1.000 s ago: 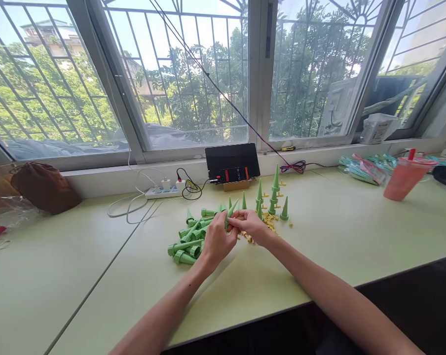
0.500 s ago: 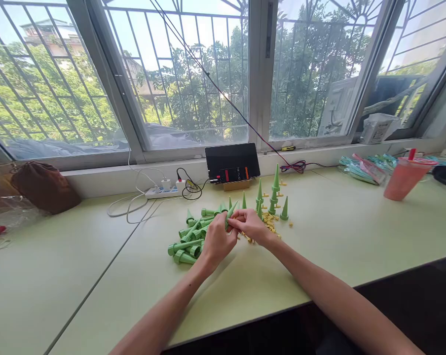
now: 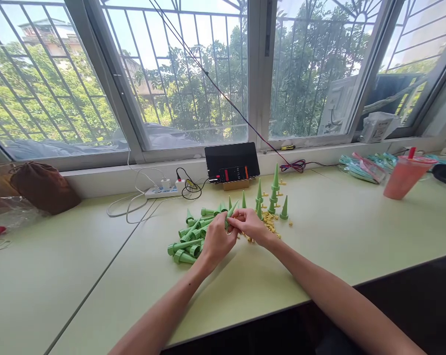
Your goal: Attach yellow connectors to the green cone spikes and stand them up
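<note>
My left hand [image 3: 218,237] pinches a green cone [image 3: 232,210]; right hand's [image 3: 251,226] hold, can't tell.
Likely light, stiff; I'd grip its base.

The pale green surface [image 3: 341,236] carried green plastic spikes [image 3: 184,246], small yellow fittings [image 3: 269,223], a white power strip [image 3: 152,193], a brown drawstring bag [image 3: 47,190] and a lidded drink cup [image 3: 404,180].

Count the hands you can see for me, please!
2. The left hand holds a tilted green plastic spike beside the pile of green spikes; the right hand meets it, near the yellow fittings. No other hands show.
</note>
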A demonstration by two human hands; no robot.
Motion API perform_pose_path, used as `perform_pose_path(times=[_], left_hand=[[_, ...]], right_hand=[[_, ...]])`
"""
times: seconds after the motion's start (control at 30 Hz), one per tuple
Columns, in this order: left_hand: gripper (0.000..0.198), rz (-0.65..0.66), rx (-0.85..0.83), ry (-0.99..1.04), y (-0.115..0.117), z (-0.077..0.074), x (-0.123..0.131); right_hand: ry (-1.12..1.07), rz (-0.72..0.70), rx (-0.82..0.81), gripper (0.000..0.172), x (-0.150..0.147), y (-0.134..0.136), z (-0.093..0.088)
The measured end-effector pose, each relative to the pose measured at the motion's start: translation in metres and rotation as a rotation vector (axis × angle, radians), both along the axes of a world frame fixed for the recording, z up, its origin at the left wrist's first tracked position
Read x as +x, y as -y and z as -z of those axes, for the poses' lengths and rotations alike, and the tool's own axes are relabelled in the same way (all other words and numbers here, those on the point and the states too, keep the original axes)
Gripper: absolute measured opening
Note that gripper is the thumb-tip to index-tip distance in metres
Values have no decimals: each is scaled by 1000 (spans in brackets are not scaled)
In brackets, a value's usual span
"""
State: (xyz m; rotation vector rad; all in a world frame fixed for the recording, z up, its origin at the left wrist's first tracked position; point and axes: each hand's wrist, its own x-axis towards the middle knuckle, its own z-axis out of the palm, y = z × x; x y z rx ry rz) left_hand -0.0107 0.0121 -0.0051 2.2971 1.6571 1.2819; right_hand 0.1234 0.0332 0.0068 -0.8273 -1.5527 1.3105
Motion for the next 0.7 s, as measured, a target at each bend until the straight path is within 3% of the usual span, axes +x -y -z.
perform_pose_path(times=[0.3, 0.7], left_hand=[[3, 37, 10, -12, 4, -3, 1], [6, 62, -23, 28, 4, -2, 1]], right_hand=[[7, 45, -2, 36, -2, 1, -2], [28, 65, 19, 37, -2, 0, 0]])
